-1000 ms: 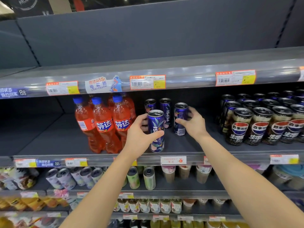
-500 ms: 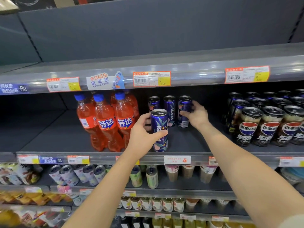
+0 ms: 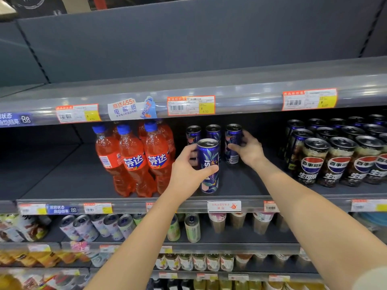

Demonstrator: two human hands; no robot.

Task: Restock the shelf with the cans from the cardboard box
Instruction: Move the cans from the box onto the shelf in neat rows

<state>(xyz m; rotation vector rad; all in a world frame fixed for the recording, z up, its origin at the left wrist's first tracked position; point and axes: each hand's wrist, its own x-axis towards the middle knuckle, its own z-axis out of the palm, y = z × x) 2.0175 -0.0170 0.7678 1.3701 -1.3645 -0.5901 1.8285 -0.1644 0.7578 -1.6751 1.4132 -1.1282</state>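
1. We see a grey shelf [image 3: 73, 178] in a shop, with drinks standing on it.
2. The left hand [image 3: 188, 170] holds a tall blue can, the front can [image 3: 208, 166]. The thumb lies across its front and the fingers curl round its left side.
3. The front can is upright near the front edge of the shelf, about in the middle. Its bottom is down at the shelf floor, but we cannot tell if it rests there.
4. The right hand [image 3: 248, 149] reaches farther in and grips the back can [image 3: 232, 143]. The thumb is on its near side and the fingers curl round its far side.
5. The back can is upright, far back on the shelf and just to the right of the front can.
6. Two more blue cans [image 3: 213, 131] stand in a row to the left of the back can. The front can hides part of them.
7. To the left stand orange bottles [image 3: 134, 160] with blue caps, close together and just beside the left hand.
8. To the right stand black cans [image 3: 335, 162] in rows, well apart from the blue ones.
9. Price tags [image 3: 191, 105] hang on the rail above.
10. On the lower shelf [image 3: 230, 245] we see small cans [image 3: 192, 227] and cups [image 3: 217, 223].
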